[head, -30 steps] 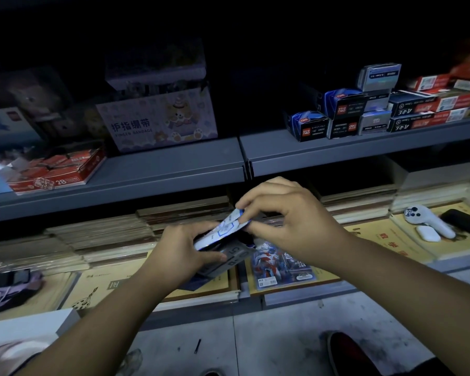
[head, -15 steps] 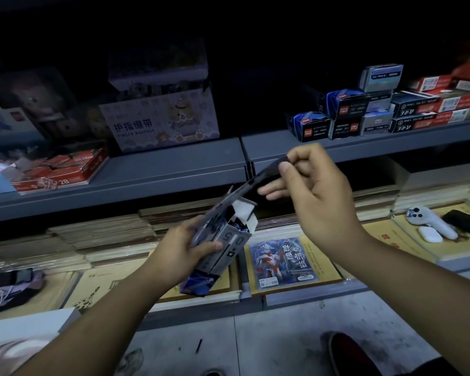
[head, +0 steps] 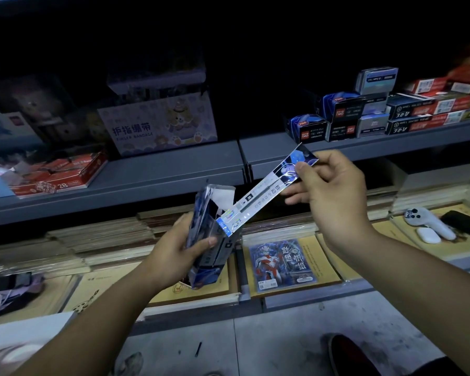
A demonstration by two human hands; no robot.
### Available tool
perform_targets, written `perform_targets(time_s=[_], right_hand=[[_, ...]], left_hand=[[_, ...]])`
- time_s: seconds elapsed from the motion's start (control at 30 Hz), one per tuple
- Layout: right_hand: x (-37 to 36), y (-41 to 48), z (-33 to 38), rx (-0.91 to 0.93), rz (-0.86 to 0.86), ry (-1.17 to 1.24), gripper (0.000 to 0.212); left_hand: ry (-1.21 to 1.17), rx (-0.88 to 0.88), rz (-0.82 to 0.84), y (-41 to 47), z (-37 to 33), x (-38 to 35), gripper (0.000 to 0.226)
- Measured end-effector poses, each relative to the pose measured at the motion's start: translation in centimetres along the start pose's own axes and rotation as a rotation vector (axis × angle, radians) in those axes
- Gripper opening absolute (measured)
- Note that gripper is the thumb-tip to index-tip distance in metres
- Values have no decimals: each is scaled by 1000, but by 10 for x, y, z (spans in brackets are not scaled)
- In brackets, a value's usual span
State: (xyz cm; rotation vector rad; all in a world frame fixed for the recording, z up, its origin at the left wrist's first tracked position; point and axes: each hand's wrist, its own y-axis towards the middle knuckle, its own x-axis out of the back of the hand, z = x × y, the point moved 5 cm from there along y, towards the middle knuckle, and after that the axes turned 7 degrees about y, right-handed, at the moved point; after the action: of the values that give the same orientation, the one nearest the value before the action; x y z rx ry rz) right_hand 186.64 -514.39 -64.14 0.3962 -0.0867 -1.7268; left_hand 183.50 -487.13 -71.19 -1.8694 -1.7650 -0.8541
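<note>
Slim printed packet (head: 266,194): long, narrow, glossy, with a blue picture at the upper end and dark lettering down its length. It sat tilted in the air in front of the shelving, upper end to the right, lower end at the open top of the blue box (head: 207,241). Whether that lower end was inside the box or just in front of it could not be made out.

Right hand (head: 330,198): pinched the packet's upper end between thumb and forefinger, the other fingers loosely extended beneath it.

Left hand (head: 174,256): wrapped round the middle of the blue box, thumb across its front face. The box was held nearly upright, its white top flaps standing open.

Surroundings: both hands were in front of the grey shelf (head: 174,172). On that shelf, to the left, stood a pale carton (head: 158,128) printed "FINGER BANDAGE", with red boxes (head: 57,177) marked "2B" further left. To the right sat a cluster of small blue and black boxes (head: 337,118). On the lower level lay stacked notebooks (head: 101,240), and just right of the blue box a card pack (head: 281,264) showing a red-and-silver figure. Far right, a white controller (head: 429,221) lay on a yellow cover. A dark shoe (head: 347,354) showed on the floor (head: 255,343) below. Lighting was dim.
</note>
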Motion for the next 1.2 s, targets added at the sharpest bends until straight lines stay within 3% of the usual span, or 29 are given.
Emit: perform_targets(time_s=[0.23, 0.43, 0.6, 0.83, 0.97, 1.2], right_hand=[[4, 1, 9, 184, 18, -203, 18], [-2, -2, 8, 259, 84, -256, 3], [-19, -15, -11, 90, 293, -301, 11], [-44, -35, -28, 135, 588, -775, 6], [-43, -35, -28, 128, 530, -724, 18], [-40, -33, -24, 187, 494, -702, 10]], left_hand=[[-74, 85, 193, -12, -3, -11, 38], [-87, 86, 200, -15, -10, -10, 36], [-78, 39, 157, -14, -19, -11, 40], [2, -26, 104, -16, -29, -12, 47], [38, -47, 93, -16, -31, -13, 49], [86, -91, 86, -17, -37, -13, 47]])
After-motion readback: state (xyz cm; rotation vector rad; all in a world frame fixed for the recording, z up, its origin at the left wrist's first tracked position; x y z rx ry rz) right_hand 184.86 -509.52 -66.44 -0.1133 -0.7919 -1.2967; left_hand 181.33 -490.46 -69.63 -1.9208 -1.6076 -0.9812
